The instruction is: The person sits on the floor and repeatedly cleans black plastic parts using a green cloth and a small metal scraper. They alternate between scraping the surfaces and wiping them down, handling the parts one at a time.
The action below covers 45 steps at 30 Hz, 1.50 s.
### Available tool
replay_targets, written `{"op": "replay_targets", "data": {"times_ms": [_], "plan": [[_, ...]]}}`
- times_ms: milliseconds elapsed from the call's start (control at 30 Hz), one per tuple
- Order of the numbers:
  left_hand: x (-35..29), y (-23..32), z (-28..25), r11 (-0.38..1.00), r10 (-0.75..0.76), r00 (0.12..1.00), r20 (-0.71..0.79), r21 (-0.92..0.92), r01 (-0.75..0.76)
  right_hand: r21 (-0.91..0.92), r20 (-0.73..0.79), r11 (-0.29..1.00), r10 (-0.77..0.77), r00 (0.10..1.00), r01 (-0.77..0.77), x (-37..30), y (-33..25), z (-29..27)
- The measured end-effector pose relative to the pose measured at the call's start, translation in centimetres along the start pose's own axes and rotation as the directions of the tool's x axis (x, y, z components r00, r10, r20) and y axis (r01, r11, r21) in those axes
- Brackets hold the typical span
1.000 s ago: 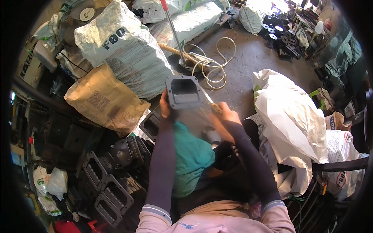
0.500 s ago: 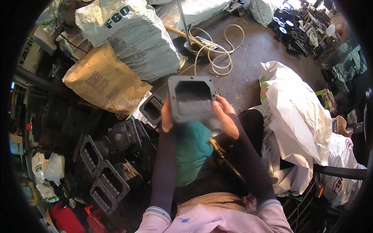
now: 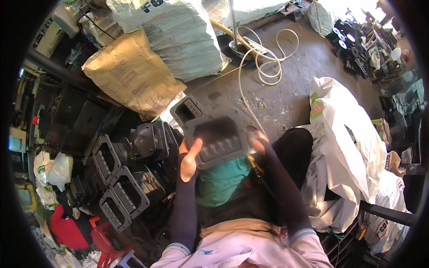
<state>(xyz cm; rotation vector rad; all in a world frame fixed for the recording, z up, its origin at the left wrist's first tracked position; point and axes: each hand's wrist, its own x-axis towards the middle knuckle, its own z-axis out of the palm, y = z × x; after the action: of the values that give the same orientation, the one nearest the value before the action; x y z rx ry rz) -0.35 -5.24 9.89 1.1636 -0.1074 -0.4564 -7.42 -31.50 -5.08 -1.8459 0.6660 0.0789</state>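
Observation:
A dark grey box-shaped housing (image 3: 220, 145), with a wide square rim and a ribbed hollow inside, is held up over my lap, tilted and slightly blurred. My left hand (image 3: 189, 160) is closed on its near left corner, thumb over the rim. My right hand (image 3: 258, 143), smeared by motion, is at its right side, fingers partly hidden. Just behind its far left corner is a similar housing (image 3: 182, 111). Beneath it a green cloth (image 3: 223, 183) covers part of my lap. A yellow-handled tool (image 3: 255, 166) lies close to my right wrist.
Several dark housings (image 3: 129, 191) are piled to my left. Beyond them lie a brown paper sack (image 3: 132, 73) and a large white sack (image 3: 178, 44). A pale coiled hose (image 3: 268, 67) rests on the floor ahead. White sacking (image 3: 342, 143) stands at my right.
The housing has come nearer and tilted, showing more of its ribbed inside. My left thumb now lies over its near rim. The surroundings have shifted in view as my head turned.

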Motion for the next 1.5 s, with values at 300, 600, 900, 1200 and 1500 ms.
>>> {"op": "replay_targets", "data": {"times_ms": [300, 600, 900, 1200, 1500], "plan": [[-0.1, -1.0, -1.0, 0.967, 0.039, 0.997, -0.066, 0.254, -0.021, -0.210, 0.271, 0.964, 0.220, 0.937, -0.165, 1.9, 11.5, 5.6], [-1.9, -0.5, 0.5, 0.971, 0.102, 0.990, -0.101, 0.228, -0.076, -0.205, 0.250, 0.962, 0.229, 0.941, -0.179, 3.2, 12.3, 5.3], [-4.9, -1.2, 3.0, 0.969, 0.115, 0.977, -0.181, 0.236, -0.071, 0.016, 0.073, 0.994, 0.109, 0.991, -0.111, 8.4, 12.2, 5.4], [-2.5, -1.0, 1.2, 0.984, 0.078, 0.966, -0.245, 0.173, -0.036, 0.751, -0.222, 0.540, -0.335, 0.916, 0.379, -0.2, -8.8, -8.1], [1.5, -1.4, 1.3, 0.984, 0.013, 0.986, -0.167, 0.179, 0.017, -0.236, -0.023, 0.563, -0.818, 0.575, 0.792, -7.7, -21.1, -0.4]]}}
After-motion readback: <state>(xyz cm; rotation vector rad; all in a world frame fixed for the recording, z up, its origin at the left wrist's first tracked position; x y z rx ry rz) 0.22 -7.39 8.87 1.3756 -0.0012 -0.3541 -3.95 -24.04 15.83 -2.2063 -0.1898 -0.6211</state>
